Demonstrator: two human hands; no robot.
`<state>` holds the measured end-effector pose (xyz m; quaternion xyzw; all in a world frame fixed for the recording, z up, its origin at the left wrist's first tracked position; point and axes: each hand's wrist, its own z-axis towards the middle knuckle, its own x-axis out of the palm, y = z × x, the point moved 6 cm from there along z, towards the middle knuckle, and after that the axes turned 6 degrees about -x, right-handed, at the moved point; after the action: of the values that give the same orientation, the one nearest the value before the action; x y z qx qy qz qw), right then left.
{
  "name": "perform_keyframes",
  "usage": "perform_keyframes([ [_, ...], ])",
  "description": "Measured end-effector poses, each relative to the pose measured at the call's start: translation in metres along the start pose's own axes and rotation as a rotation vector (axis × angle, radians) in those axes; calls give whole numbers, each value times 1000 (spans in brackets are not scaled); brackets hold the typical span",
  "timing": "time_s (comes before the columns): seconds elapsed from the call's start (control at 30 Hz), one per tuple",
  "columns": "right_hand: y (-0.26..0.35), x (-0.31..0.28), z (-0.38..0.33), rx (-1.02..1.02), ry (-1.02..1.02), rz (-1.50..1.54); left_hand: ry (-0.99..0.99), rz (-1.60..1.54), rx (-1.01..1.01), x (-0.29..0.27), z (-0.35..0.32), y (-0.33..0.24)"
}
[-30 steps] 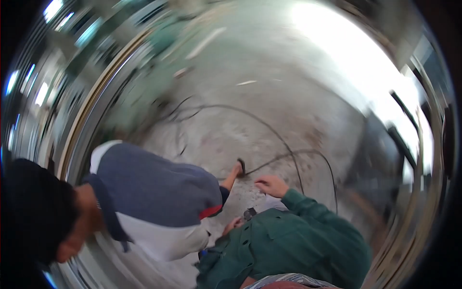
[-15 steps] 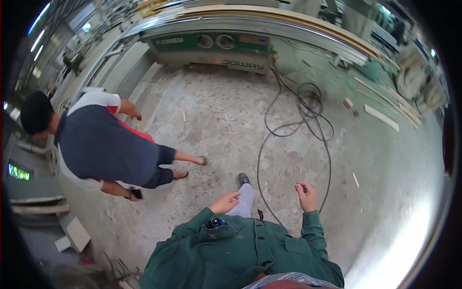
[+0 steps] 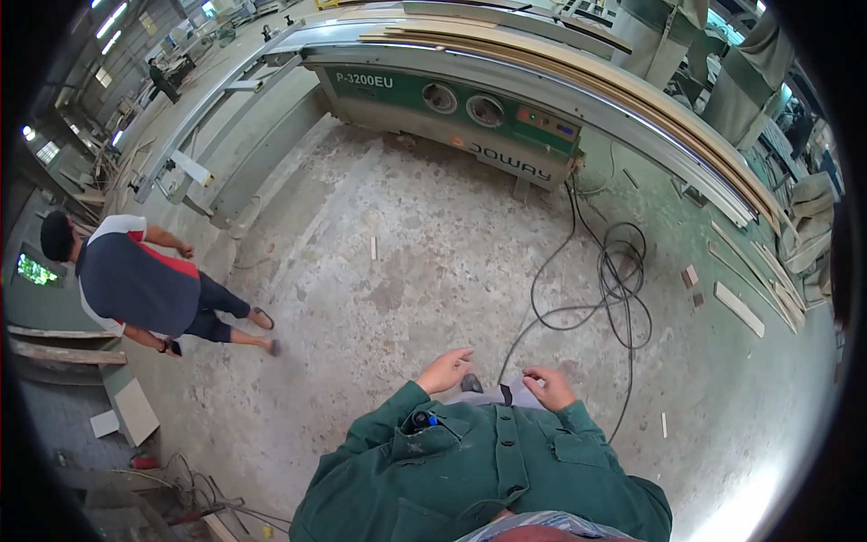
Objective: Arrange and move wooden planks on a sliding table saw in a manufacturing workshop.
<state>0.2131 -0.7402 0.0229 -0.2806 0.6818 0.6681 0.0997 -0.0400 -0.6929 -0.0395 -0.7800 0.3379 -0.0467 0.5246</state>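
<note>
My left hand hovers in front of my green jacket, its fingers loosely stretched toward the right, with nothing seen in it. Opposite it, my right hand has its fingers slightly bent and apart, also with no object visible. The two hands do not touch. Between them, a short black strap end hangs at the jacket's lower edge, nearest to my right hand. A dark pen-like item with a blue part sticks out of the jacket's chest pocket. One dark shoe shows below my left hand.
A long green and grey sliding-table machine stands ahead, wooden strips along its top. A black cable lies coiled on the concrete floor. Boards lie at the right. Another person is at the left, holding a dark object.
My right hand has come inward toward my left hand. The other person has moved farther away to the left. The machine now shows more fully as my view has shifted.
</note>
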Motion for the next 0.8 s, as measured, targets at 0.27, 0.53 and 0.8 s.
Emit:
perform_keyframes([
  [0.27,-45,-78,170,-39,-71,-62,-66,-108,-77,-83,136,-35],
  [0.53,-89,-159,379,-111,-124,-108,-49,-127,-128,-142,289,-73],
  [0.8,-33,-349,570,-441,-434,-405,-99,-339,-18,-228,436,-168],
])
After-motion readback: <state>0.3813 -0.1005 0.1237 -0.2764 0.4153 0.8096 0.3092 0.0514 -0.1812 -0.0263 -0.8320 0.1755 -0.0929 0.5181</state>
